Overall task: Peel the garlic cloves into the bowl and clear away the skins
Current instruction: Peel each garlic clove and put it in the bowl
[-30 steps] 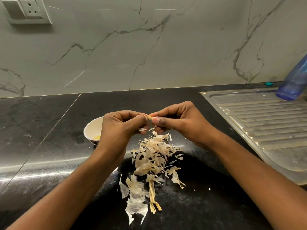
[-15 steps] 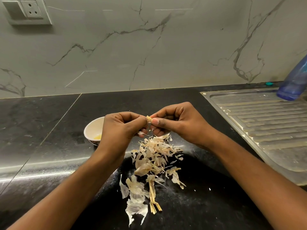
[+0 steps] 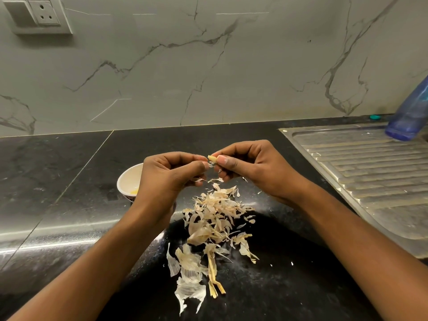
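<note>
Between thumb and forefinger my right hand [image 3: 252, 167] pinches a small pale garlic clove [image 3: 212, 158] above the black counter. My left hand [image 3: 169, 179] is curled close beside it, its thumb and fingertips pinching a thin shred of skin [image 3: 210, 165] hanging off the clove. Under both hands lies a loose heap of dry garlic skins [image 3: 213, 218], trailing toward me with larger papery pieces [image 3: 188, 288]. A small white bowl [image 3: 127, 181] stands left of the heap, half hidden behind my left hand, with something yellowish inside.
A steel sink drainboard [image 3: 370, 172] fills the right side, with a blue plastic bottle [image 3: 410, 117] lying at its far end. A marble wall with a socket plate [image 3: 39, 16] backs the black counter [image 3: 58, 181].
The clove is a little more bare, and the hands have barely shifted. The skin heap and bowl are unmoved.
</note>
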Demonstrator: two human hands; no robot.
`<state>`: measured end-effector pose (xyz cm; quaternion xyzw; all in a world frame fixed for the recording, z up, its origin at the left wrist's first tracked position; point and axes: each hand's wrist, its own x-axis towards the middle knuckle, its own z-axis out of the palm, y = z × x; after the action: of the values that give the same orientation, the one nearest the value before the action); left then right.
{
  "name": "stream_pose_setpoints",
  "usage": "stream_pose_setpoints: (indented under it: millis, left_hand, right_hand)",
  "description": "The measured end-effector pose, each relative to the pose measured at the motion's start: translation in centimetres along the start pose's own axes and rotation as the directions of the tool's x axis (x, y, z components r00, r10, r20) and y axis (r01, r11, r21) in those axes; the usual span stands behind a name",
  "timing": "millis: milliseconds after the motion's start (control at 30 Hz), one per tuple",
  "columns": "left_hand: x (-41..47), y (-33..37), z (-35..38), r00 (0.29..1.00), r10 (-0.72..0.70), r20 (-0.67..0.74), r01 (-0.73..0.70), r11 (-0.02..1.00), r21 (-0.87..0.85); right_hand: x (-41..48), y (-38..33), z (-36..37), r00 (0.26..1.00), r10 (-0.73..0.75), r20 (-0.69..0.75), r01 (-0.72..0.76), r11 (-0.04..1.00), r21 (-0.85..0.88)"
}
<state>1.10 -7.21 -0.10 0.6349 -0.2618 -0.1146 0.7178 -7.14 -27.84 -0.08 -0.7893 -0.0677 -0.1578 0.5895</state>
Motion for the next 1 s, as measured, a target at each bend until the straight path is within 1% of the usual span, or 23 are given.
stream_pose_setpoints:
  millis: [233, 433, 567, 833, 1000]
  left_hand:
    - [0.02, -0.04, 0.08, 0.999, -0.050, 0.018, 0.050, 0.999, -0.020]
    - [-0.11, -0.32, 0.10, 0.999, -0.048, 0.004, 0.048, 0.999, -0.002]
    - [-0.20, -0.60, 0.24, 0.999, -0.028, -0.018, 0.028, 0.999, 0.016]
    - [-0.03, -0.42, 0.05, 1.000, -0.021, -0.004, 0.021, 1.000, 0.004]
    - [-0.03, -0.31, 0.05, 1.000, -0.021, 0.010, 0.021, 1.000, -0.011]
  right_hand:
    - [0.02, 0.24, 0.07, 0.998, -0.057, 0.013, 0.058, 0.991, -0.123]
    - [0.09, 0.49, 0.33, 0.997, -0.080, 0.018, 0.082, 0.983, -0.164]
    - [0.11, 0.48, 0.62, 0.996, -0.079, 0.031, 0.083, 0.987, -0.139]
    - [-0.10, 0.05, 0.78, 0.997, -0.044, 0.059, 0.047, 0.997, -0.057]
    - [-0.09, 0.01, 1.01, 0.997, -0.039, 0.065, 0.044, 0.996, -0.077]
